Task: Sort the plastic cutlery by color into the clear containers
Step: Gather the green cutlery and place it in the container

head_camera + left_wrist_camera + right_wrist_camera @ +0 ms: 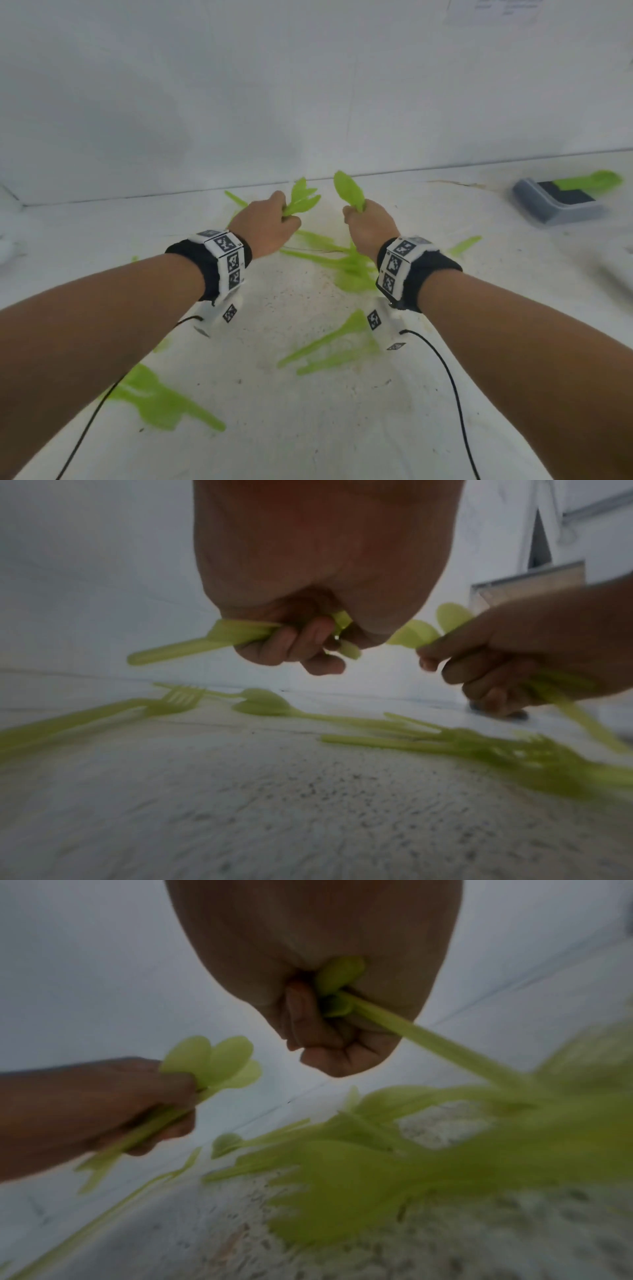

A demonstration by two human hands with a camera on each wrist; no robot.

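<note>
My left hand (pixel 274 224) grips a bundle of lime-green plastic spoons (pixel 303 200), bowls fanned up toward the wall. In the left wrist view the left fingers (pixel 294 645) curl round the handles (pixel 178 649), which stick out to the left. My right hand (pixel 368 222) grips more green spoons (pixel 349 190), bowls up; in the right wrist view a handle (pixel 445 1047) runs out of that fist (pixel 329 1034). Both hands hover above the white table, a short gap between them. A clear container (pixel 548 212) with green cutlery (pixel 589 181) in it sits at the far right.
Loose green cutlery lies scattered on the white table (pixel 308 428): a heap (pixel 349 267) under my right wrist, forks (pixel 329 346) nearer me, a blurred cluster (pixel 161 401) at front left. A white wall (pixel 308 102) closes off the back. Black wrist cables trail off toward me.
</note>
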